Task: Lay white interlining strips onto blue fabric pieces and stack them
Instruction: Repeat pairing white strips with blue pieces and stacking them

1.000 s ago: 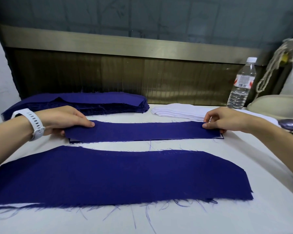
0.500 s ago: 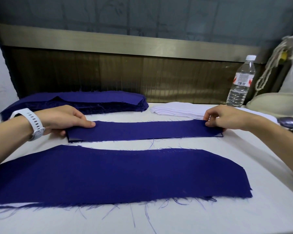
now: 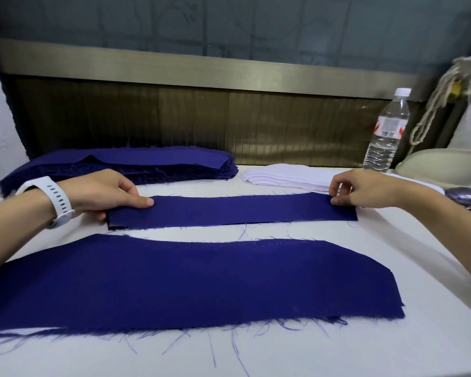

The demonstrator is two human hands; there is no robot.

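A narrow blue fabric strip (image 3: 233, 211) lies across the middle of the white table (image 3: 337, 349). My left hand (image 3: 104, 194), with a white watch on the wrist, pinches the strip's left end, forefinger on top and thumb beneath. My right hand (image 3: 365, 187) pinches the strip's right end with thumb and fingers curled. A wide blue fabric piece (image 3: 188, 284) lies flat nearer to me. A stack of blue fabric pieces (image 3: 136, 164) sits at the back left. A pile of white interlining strips (image 3: 286, 176) lies at the back, just behind my right hand.
A clear water bottle (image 3: 386, 131) stands at the back right. Beside it are a cream rounded object (image 3: 443, 165) and hanging white cord (image 3: 441, 96). A brown panel wall (image 3: 201, 118) closes the far side. Loose blue threads fringe the wide piece's near edge.
The narrow strip has been nudged slightly; its right end now covers the dark edge that showed beneath it. Both hands stay at the ends.
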